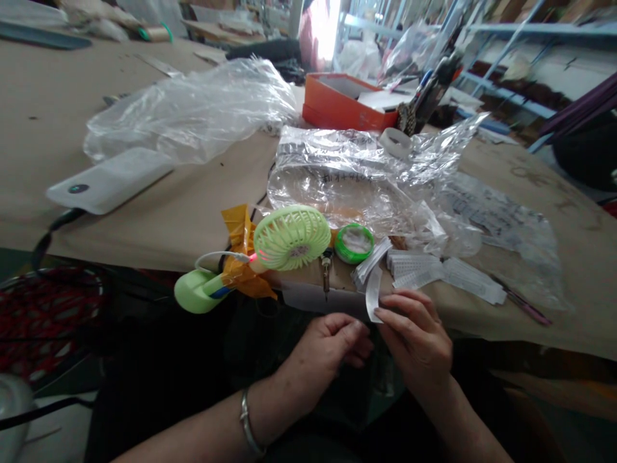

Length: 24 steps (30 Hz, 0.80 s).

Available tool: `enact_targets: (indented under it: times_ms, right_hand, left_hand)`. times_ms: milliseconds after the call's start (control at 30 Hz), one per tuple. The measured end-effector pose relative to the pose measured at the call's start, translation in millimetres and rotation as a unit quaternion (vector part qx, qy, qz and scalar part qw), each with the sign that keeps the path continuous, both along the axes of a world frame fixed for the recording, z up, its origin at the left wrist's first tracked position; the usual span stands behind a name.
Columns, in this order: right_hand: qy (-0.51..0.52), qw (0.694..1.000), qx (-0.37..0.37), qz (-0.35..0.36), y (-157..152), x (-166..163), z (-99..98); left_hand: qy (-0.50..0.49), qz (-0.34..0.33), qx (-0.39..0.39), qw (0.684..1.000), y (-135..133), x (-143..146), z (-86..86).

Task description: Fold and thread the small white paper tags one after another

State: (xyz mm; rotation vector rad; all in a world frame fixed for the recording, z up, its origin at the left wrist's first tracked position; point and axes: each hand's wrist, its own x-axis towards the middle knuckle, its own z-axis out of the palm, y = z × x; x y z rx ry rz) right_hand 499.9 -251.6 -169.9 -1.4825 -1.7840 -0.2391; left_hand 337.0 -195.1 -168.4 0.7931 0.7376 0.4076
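Observation:
My right hand (418,341) pinches the lower end of a curved white paper strip (372,297) at the table's front edge. My left hand (328,350) is closed beside it, thumb pressed to the curled fingers; whatever they hold, if anything, is hidden. A metal bangle (247,421) circles that wrist. Fanned white printed slips (417,269) lie just beyond my right hand, with more narrow white strips (370,262) overlapping to their left. Behind these sits a round green container (354,243) with whitish contents. A small pointed tool (326,273) hangs over the table edge.
A light-green fan (292,238) is fixed at the edge with orange tape (236,231). Clear plastic bags (337,186) spread across the middle, a tape roll (395,143) on them. An orange box (337,103), a white power bank (110,180) and dark-pink tweezers (527,306) also lie around.

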Motion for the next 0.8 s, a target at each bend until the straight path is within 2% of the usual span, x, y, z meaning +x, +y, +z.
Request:
enact_targets:
  times_ms: [100, 200, 267, 333, 500, 633, 700, 800]
  right_hand:
    - [-0.004, 0.999, -0.015, 0.049, -13, -11, -0.6]
    - [-0.026, 0.994, -0.017, 0.107, -20, -20, 0.1]
    - [-0.040, 0.989, -0.007, 0.140, -17, -19, 3.5]
    - [-0.051, 0.988, -0.008, 0.142, -6, -13, 10.8]
    - [-0.103, 0.993, -0.054, 0.020, 47, 3, 33.8]
    - [-0.151, 0.981, -0.121, -0.029, 81, 2, 37.1]
    - [-0.142, 0.981, -0.129, -0.020, 85, 1, 36.3]
    - [-0.056, 0.996, -0.066, 0.024, 73, 9, 34.7]
  left_hand:
    - [-0.115, 0.033, -0.135, 0.984, -1, 12, 3.5]
    - [-0.107, 0.090, -0.173, 0.975, -2, 18, 3.3]
    - [-0.095, 0.101, -0.164, 0.977, -2, 17, 2.1]
    - [-0.092, 0.077, -0.141, 0.983, -2, 14, 0.1]
    - [0.000, 0.020, -0.107, 0.994, -7, 5, -10.6]
    - [0.014, -0.002, -0.084, 0.996, -12, 3, -23.1]
    - [0.013, 0.000, -0.072, 0.997, -13, 3, -26.9]
    - [0.022, 0.012, -0.078, 0.997, -13, 1, -26.5]
